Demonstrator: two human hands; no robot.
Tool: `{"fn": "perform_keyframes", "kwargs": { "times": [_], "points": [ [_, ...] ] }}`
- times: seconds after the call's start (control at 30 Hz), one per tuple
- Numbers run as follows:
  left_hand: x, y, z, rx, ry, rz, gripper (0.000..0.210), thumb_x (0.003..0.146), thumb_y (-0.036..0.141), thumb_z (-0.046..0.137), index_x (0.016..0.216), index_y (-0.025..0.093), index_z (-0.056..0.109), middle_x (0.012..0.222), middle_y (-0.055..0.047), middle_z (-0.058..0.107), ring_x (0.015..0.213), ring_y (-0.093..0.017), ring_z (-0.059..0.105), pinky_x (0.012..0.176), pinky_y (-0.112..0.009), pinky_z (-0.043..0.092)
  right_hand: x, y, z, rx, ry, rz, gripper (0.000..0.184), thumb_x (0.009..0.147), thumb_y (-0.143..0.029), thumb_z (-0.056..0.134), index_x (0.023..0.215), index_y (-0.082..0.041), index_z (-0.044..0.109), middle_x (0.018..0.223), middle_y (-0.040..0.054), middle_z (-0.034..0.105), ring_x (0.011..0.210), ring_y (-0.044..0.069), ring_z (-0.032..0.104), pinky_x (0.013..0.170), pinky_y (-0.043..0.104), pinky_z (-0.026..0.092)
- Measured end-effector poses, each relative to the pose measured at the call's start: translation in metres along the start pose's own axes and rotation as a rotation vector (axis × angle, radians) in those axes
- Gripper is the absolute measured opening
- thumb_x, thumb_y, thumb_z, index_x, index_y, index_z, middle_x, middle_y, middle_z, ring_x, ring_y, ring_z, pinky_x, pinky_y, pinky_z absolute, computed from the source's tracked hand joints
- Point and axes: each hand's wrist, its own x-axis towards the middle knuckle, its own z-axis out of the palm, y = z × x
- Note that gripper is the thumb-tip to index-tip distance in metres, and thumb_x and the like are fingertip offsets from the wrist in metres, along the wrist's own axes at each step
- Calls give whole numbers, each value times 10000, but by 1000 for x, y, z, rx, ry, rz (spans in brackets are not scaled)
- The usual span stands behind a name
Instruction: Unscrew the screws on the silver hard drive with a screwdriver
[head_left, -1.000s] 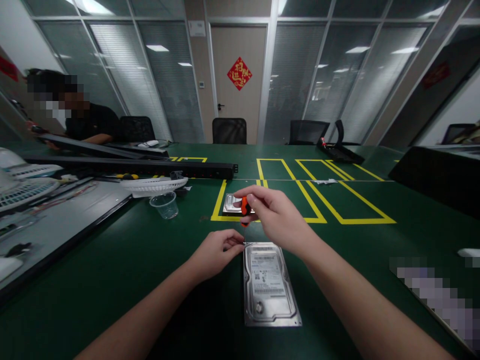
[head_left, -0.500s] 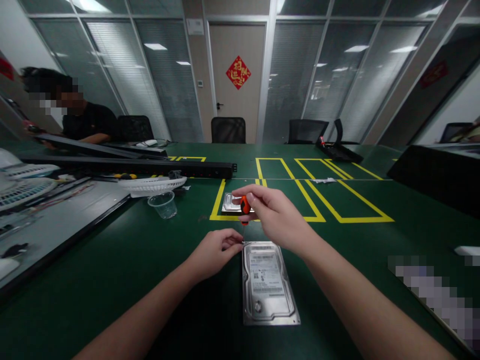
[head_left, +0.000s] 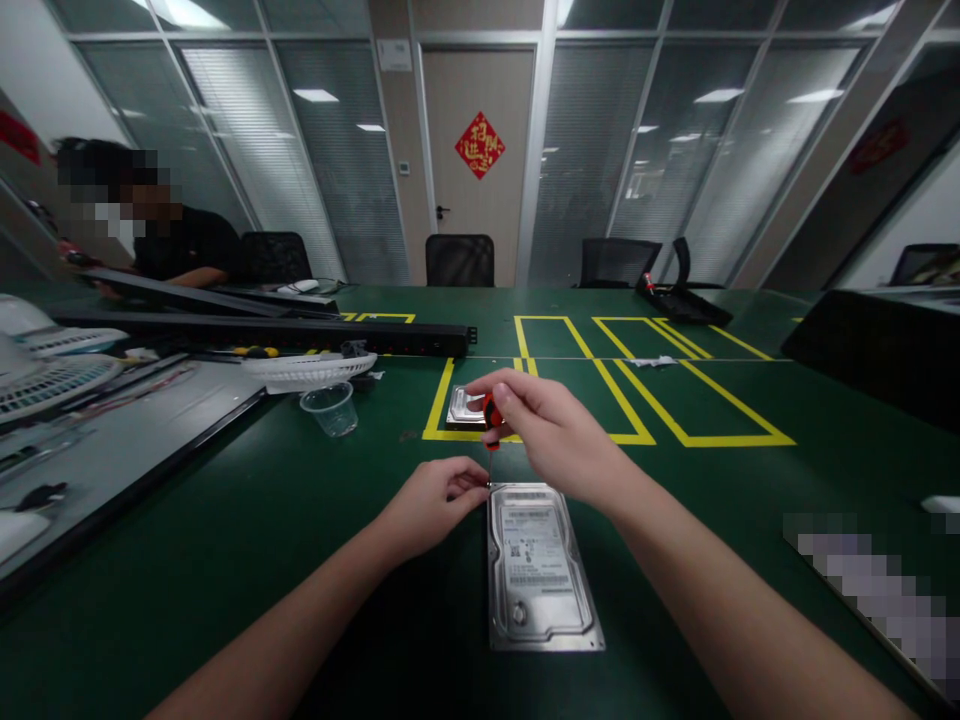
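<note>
There, the screwdriver (head_left: pixel 492 411) has turned, clamped in your right grip (head_left: pixel 553 432), tip still at the drive's (head_left: pixel 536 570) far-left corner on the tabletop (head_left: pixel 750 490), likely seated; your left grip's (head_left: pixel 436 500) hold I can't tell.

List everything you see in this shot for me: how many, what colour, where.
table: 1, green, across the view
tape outlines: several, yellow, on the table
near hard drive: 1, silver, front centre
far hard drive: 1, silver, inside one outline
screwdriver: 1, orange and black, over the near drive's far left corner
cup: 1, clear, left of the far drive
slotted piece: 1, white, behind the cup
long bars: at least two, black, back left
panel: 1, grey, left
chairs: at least three, black, beyond the table
door: 1, beige, far wall
sign: 1, red, on the door
co-worker: 1, dark top, far left
left hand: 1, bare, at that corner
right hand: 1, bare, holding the screwdriver
</note>
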Motion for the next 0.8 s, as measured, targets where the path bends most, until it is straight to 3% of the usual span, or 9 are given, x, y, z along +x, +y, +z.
{"fn": "perform_keyframes", "kwargs": {
  "times": [0.1,0.23,0.33,0.47,0.6,0.8],
  "points": [
    [0,-1,0,-9,0,-4,188,892,277,705,1026,149,739,1010,-108,808,954,-254,772,860,-367,603,1,1,-1,-4,24,20,286,1055,-232,466,1147,-212,736,1056,63,725,768,140,709,716,314,624],
    [0,-1,0,-14,-5,-4,213,898,294,702,1043,142,738,1017,-113,807,955,-255,771,854,-368,607,1,2,-2,-17,83,-31,115,946,-276,696,1001,-184,740,1000,67,746,814,177,711,699,329,632],
    [0,0,-1,3,-1,1,209,903,295,697,1038,142,741,1021,-113,806,958,-254,770,855,-365,606,0,1,-3,-1,100,-70,152,855,-272,810,924,-178,712,1040,70,760,886,188,717,764,337,630],
    [-1,1,-1,10,-2,6,194,898,289,704,1029,151,741,1017,-103,807,957,-248,771,856,-356,604,-1,-1,-3,-25,18,-59,124,981,-298,648,1020,-195,705,970,45,732,824,164,694,748,323,610],
    [-1,0,0,-5,-2,6,192,901,287,706,1031,151,739,1015,-101,808,945,-243,771,854,-358,604,0,-2,-5,-30,-37,-60,294,1066,-245,429,1211,-218,683,999,39,704,777,144,679,743,327,600],
    [-1,-1,0,-3,8,-1,206,899,301,708,1037,153,750,1009,-99,807,945,-244,768,861,-358,603,-2,-2,-5,-132,114,-71,131,943,-324,703,964,-196,696,1003,65,741,863,195,710,737,341,610]
  ]
}}
